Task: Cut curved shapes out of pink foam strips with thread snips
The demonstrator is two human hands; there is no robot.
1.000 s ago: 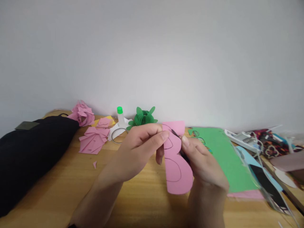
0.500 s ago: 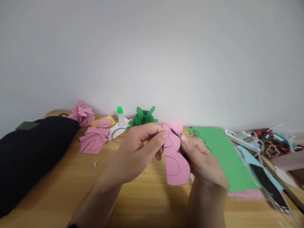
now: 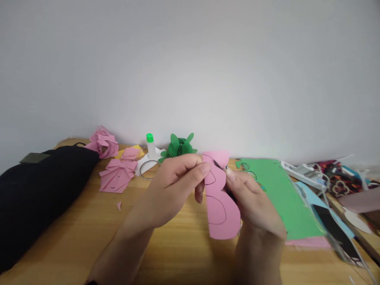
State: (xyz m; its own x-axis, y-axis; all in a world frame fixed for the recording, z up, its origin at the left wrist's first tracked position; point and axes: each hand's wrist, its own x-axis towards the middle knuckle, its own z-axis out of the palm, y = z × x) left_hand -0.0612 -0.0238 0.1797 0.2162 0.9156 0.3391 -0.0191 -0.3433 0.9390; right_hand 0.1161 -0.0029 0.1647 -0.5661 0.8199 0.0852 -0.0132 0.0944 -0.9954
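My left hand (image 3: 178,186) pinches a folded piece of pink paper (image 3: 224,217) by its left edge, thumb on top. The paper has a scalloped right edge and curved pencil lines drawn on its face. My right hand (image 3: 252,198) is closed around a pair of scissors (image 3: 219,164), mostly hidden by the palm and the paper. A dark blade and a small metal rivet show at the paper's upper right edge. The lower lobe of the paper hangs free between the two hands.
Behind my left hand are pink paper scraps (image 3: 117,176), a glue stick (image 3: 151,145), a metal ring (image 3: 142,170) and a green paper figure (image 3: 180,147). Black fabric (image 3: 44,190) lies left. Green sheets (image 3: 285,198), a power strip (image 3: 304,174) and a patterned pouch (image 3: 341,186) are right.
The lower lobe of the pink paper has shifted slightly down and to the right. Both hands keep nearly the same position and grip.
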